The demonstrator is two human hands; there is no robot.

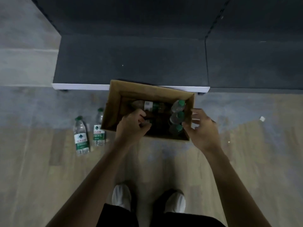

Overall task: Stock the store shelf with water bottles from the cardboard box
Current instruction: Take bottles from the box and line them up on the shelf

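The box is set on the floor against the front edge of the low dark shelf, open side up. Inside, three bottles with green caps are stood upright in a row along the right wall, long axes pointing up toward the camera, and one more bottle is laid flat across the far side, axis running left-right. Two bottles are stood on the floor just left of the box; none are seen on the shelf, so stocking looks barely begun. The left hand is lowered inside the box at its near-left part, fingers curled around something small and pale; whether a bottle cap is gripped cannot be told through the blur and shadow. The right hand is held at the box's right wall, fingers loosely spread, nothing held, fingertips just beside the nearest upright cap. The upright row lies directly left of the right hand, so that hand is judged much the nearer for the next pick, a top-down grasp at the neck. The flat bottle lies just beyond the left hand, side-on.
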